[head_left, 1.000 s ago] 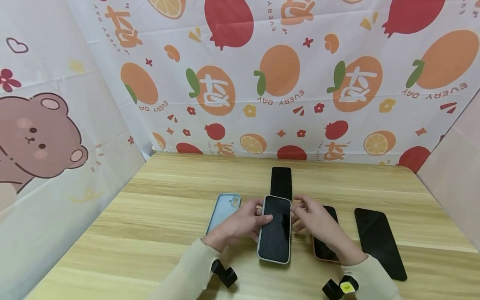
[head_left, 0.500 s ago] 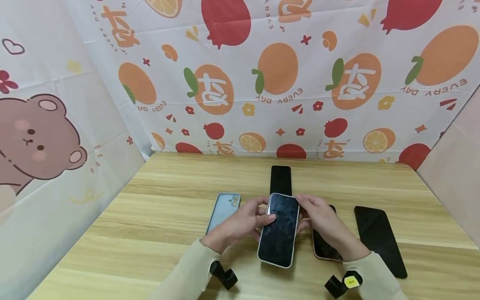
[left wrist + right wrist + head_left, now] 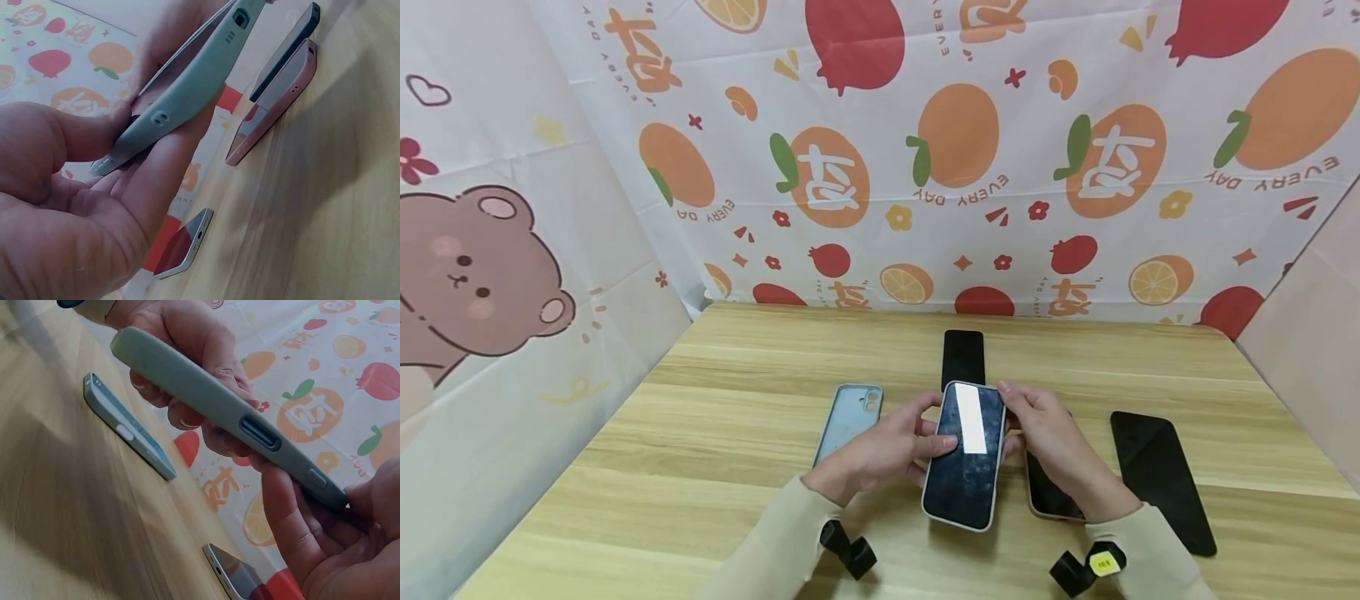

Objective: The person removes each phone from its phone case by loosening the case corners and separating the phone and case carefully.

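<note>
A phone in a pale grey-green case is held above the table, tilted, with light glaring on its screen. My left hand grips its left side, thumb over the screen and fingers behind. At the upper right corner my right hand pinches the phone and case, thumb at the front edge. In the left wrist view the case's long side bows, and a thin bright edge stands apart from it. An unfilled light blue phone case lies left of the hands.
Behind the held phone lies a dark phone. A pink-cased phone is partly under the right forearm. Farther right rests a larger black phone. A printed cloth hangs behind the wooden table.
The phone has risen slightly and shifted right, its screen tilting to catch glare. My right hand has moved from loose fingers beside the phone to a pinch at its upper right corner.
</note>
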Demonstrator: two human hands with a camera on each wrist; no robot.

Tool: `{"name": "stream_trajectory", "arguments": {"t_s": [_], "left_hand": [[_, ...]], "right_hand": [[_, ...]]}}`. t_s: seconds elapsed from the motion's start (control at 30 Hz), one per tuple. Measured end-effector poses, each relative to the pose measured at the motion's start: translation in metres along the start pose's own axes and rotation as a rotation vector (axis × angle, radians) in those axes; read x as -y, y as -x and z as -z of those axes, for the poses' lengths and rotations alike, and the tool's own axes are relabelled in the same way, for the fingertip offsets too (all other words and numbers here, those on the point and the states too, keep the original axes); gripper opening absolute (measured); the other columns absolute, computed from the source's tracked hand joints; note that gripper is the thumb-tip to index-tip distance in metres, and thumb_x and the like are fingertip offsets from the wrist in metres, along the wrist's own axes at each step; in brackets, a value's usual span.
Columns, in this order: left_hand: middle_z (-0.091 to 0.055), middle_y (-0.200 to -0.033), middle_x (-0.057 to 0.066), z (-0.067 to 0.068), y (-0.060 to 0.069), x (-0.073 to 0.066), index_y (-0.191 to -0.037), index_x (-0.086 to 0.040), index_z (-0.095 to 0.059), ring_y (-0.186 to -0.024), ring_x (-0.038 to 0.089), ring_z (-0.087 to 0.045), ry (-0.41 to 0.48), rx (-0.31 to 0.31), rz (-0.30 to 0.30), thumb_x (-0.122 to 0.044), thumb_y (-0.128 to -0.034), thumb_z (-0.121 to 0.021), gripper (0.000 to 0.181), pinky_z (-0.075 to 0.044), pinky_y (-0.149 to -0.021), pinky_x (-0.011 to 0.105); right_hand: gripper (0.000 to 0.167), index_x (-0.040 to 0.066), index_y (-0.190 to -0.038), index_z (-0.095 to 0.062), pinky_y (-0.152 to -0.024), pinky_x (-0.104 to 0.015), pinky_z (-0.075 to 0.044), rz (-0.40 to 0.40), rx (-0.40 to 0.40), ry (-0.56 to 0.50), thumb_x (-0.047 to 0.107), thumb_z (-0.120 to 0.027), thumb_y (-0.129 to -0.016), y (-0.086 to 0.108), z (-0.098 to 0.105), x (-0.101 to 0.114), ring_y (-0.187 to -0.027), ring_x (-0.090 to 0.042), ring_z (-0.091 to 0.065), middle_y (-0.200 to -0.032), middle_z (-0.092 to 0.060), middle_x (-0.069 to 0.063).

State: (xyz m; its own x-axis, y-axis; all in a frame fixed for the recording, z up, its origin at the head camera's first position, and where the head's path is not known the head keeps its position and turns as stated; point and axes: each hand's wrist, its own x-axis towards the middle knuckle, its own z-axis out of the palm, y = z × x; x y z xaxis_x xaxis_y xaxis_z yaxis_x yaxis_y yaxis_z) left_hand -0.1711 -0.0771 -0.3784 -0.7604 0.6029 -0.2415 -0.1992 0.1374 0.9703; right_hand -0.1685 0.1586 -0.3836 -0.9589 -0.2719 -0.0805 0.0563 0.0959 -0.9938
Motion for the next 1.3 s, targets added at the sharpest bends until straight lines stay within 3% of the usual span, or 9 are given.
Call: {"name": "stream_trajectory", "arguments": {"t_s": [0.2,0.43,0.6,0.7,0.83,1.07,1.3], "left_hand": [[-0.073,-0.106,0.013,0.001,0.001,-0.001,-0.142,-0.019,-0.040,-0.088,0.023,-0.074,0.057,0.015,-0.013,-0.014,-0.1000,-0.057,0.046,-0.062,-0.074,0.045],[-0.073,-0.094,0.004,0.001,0.000,0.001,-0.146,-0.016,-0.037,-0.080,0.018,-0.072,0.139,0.055,-0.045,-0.006,-0.1011,-0.053,0.048,-0.062,-0.067,0.040],[-0.073,-0.092,0.002,0.001,0.000,-0.001,-0.147,-0.015,-0.036,-0.079,0.017,-0.072,0.176,0.068,-0.053,-0.004,-0.1011,-0.052,0.049,-0.061,-0.065,0.038],[-0.073,-0.094,0.002,0.001,0.001,-0.002,-0.147,-0.014,-0.035,-0.080,0.016,-0.073,0.187,0.073,-0.060,-0.004,-0.1009,-0.052,0.051,-0.061,-0.066,0.038],[-0.073,-0.093,0.002,0.001,0.002,-0.003,-0.147,-0.014,-0.035,-0.079,0.016,-0.072,0.181,0.066,-0.059,-0.005,-0.1007,-0.053,0.051,-0.061,-0.067,0.038],[-0.071,-0.090,0.003,0.000,-0.001,-0.002,-0.145,-0.013,-0.038,-0.078,0.016,-0.070,0.150,0.004,-0.050,-0.005,-0.1009,-0.053,0.047,-0.062,-0.066,0.042],[-0.072,-0.095,0.008,0.002,-0.002,-0.001,-0.147,-0.011,-0.037,-0.081,0.020,-0.072,0.113,-0.062,-0.043,-0.007,-0.1015,-0.052,0.048,-0.062,-0.066,0.043]], "right_hand": [[0.056,-0.008,-0.123,-0.056,-0.069,-0.029,-0.058,0.035,0.030,-0.089,0.042,-0.037,-0.107,0.000,-0.002,-0.001,-0.083,-0.013,-0.066,-0.096,-0.069,-0.002],[0.044,0.005,-0.109,-0.056,-0.057,-0.026,-0.054,0.060,0.063,-0.238,0.044,-0.036,-0.107,0.000,-0.006,-0.004,-0.068,-0.010,-0.063,-0.087,-0.068,0.002],[0.040,0.007,-0.112,-0.058,-0.068,-0.024,-0.058,0.060,0.063,-0.364,0.041,-0.036,-0.108,-0.001,-0.009,-0.005,-0.081,-0.006,-0.067,-0.094,-0.070,0.004],[0.037,0.010,-0.103,-0.061,-0.061,-0.019,-0.054,0.022,0.005,-0.409,0.036,-0.036,-0.108,-0.002,-0.013,-0.006,-0.068,-0.002,-0.063,-0.082,-0.068,0.006],[0.040,0.013,-0.087,-0.060,-0.047,-0.016,-0.040,-0.026,-0.061,-0.379,0.037,-0.037,-0.108,-0.004,-0.018,-0.009,-0.049,-0.002,-0.045,-0.062,-0.053,0.008],[0.050,0.007,-0.113,-0.053,-0.054,-0.019,-0.043,-0.037,-0.027,-0.334,0.052,-0.033,-0.105,-0.006,-0.019,-0.012,-0.059,-0.006,-0.046,-0.073,-0.052,0.005],[0.060,-0.002,-0.141,-0.042,-0.065,-0.029,-0.059,-0.010,0.174,-0.317,0.045,-0.026,-0.108,-0.001,-0.013,-0.012,-0.086,-0.012,-0.070,-0.104,-0.072,-0.001]]}}
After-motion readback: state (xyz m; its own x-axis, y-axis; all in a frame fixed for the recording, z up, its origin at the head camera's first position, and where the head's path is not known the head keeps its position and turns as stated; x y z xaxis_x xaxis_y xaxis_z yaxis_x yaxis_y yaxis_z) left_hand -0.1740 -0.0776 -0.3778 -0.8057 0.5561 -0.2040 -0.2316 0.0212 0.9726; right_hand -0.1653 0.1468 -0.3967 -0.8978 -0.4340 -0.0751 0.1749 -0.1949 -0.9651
